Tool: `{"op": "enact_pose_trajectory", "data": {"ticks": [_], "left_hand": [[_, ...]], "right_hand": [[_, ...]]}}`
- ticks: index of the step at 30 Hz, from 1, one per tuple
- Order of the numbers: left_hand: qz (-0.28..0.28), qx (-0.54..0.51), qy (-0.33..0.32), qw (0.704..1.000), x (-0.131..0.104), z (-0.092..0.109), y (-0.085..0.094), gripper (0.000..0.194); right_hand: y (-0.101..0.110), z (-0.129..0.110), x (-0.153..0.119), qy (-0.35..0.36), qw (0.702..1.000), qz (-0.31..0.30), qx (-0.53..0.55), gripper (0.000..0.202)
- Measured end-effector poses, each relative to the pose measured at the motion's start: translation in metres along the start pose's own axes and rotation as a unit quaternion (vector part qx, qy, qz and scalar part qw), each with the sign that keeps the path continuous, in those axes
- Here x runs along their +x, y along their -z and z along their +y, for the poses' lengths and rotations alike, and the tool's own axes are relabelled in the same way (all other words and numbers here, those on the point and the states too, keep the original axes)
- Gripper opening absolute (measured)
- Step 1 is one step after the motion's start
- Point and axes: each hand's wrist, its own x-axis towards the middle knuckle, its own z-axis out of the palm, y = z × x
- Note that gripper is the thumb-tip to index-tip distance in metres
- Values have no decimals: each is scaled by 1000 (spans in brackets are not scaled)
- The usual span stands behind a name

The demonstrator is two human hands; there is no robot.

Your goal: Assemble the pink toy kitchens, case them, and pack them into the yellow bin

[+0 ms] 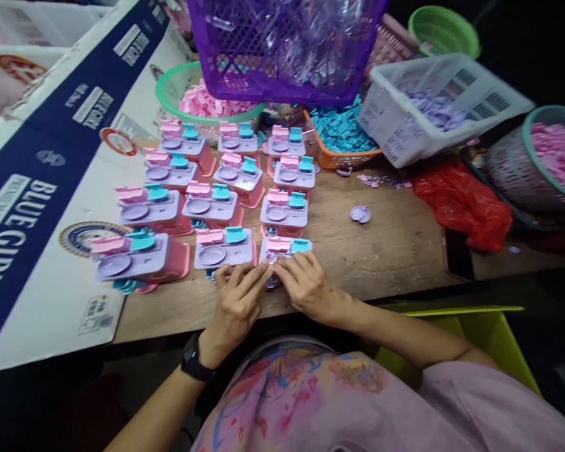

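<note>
Several small plastic toys stand in rows on the wooden table, each with a lilac top, a pink base, a round dish, and pink and blue pieces along the back. At the nearest right toy (pixel 289 246), my left hand (pixel 240 295) and my right hand (pixel 313 285) meet with their fingertips at the top's front part. A small clear piece (pixel 273 258) seems to show between the fingertips, partly covered by them. Left of my left hand is another toy (pixel 226 250), and farther left a toy (pixel 136 258) sits turned at an angle.
A purple basket (pixel 282 94) of clear parts overhangs the back. Behind stand a green basket (pixel 169 94) of pink pieces, an orange basket (pixel 343 160) of blue ones and a white basket (pixel 390 119) of lilac dishes. A loose lilac dish (pixel 360 214), red bag (pixel 466 204) and phone (pixel 457 254) lie right.
</note>
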Motion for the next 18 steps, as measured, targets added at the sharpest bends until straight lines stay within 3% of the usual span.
{"op": "enact_pose_trajectory", "data": {"ticks": [4, 7, 9, 11, 13, 15, 18], "left_hand": [[-9, 37, -2, 999, -1, 0, 1, 70], [8, 48, -10, 999, 3, 4, 1, 71], [34, 47, -12, 998, 7, 10, -1, 69], [60, 48, -18, 997, 13, 16, -4, 65], [68, 53, -34, 996, 17, 20, -7, 62], [64, 62, -51, 995, 20, 20, -11, 62], [62, 74, -60, 994, 21, 17, -16, 66]], "right_hand": [[3, 4, -4, -13, 997, -3, 74, 26], [10, 25, -17, -20, 987, 59, 148, 25], [11, 51, -32, -84, 977, 116, 160, 26], [7, 86, -48, -196, 962, 148, 119, 28], [-2, 122, -65, -301, 944, 125, 48, 32], [-12, 150, -79, -371, 927, 52, -9, 45], [-27, 172, -92, -399, 916, -41, -30, 43]]}}
